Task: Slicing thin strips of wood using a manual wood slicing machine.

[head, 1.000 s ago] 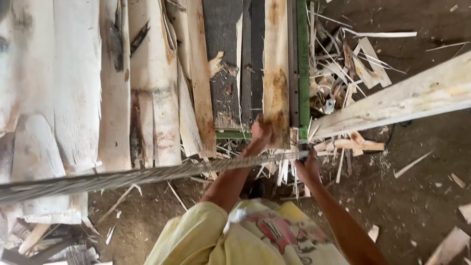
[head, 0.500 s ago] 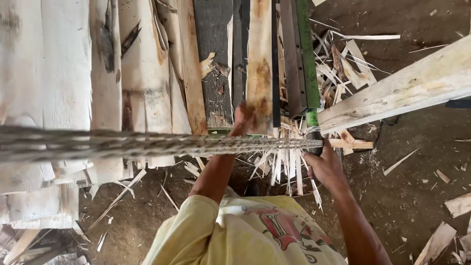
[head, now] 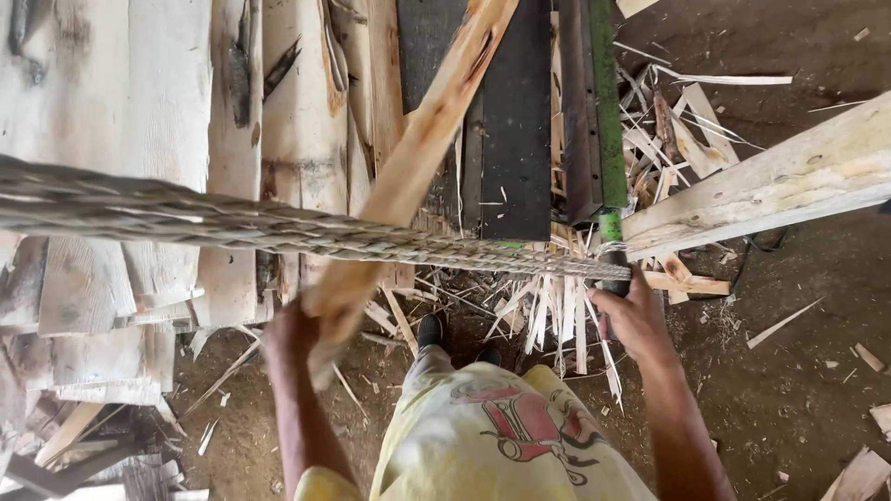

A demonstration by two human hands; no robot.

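Note:
My left hand (head: 295,332) grips the near end of a long rough wooden slat (head: 408,176), which now slants up and to the right across the dark machine bed (head: 510,121). My right hand (head: 631,315) is closed around a dark handle (head: 614,289) at the near end of the green metal rail (head: 603,102), where a thick twisted steel cable (head: 223,223) ends. The cable runs from the left edge across the slat. My yellow printed shirt (head: 501,436) and one dark shoe (head: 429,330) show below.
Pale sawn boards (head: 121,111) are stacked on the left. A heavy timber beam (head: 770,186) angles in from the right. Splinters and offcuts (head: 557,315) litter the dirt floor (head: 789,390) around the machine's near end.
The slat was lying straight on the machine bed; my left hand has pulled its near end left and toward me, so it now slants. My right hand has closed on the handle by the rail.

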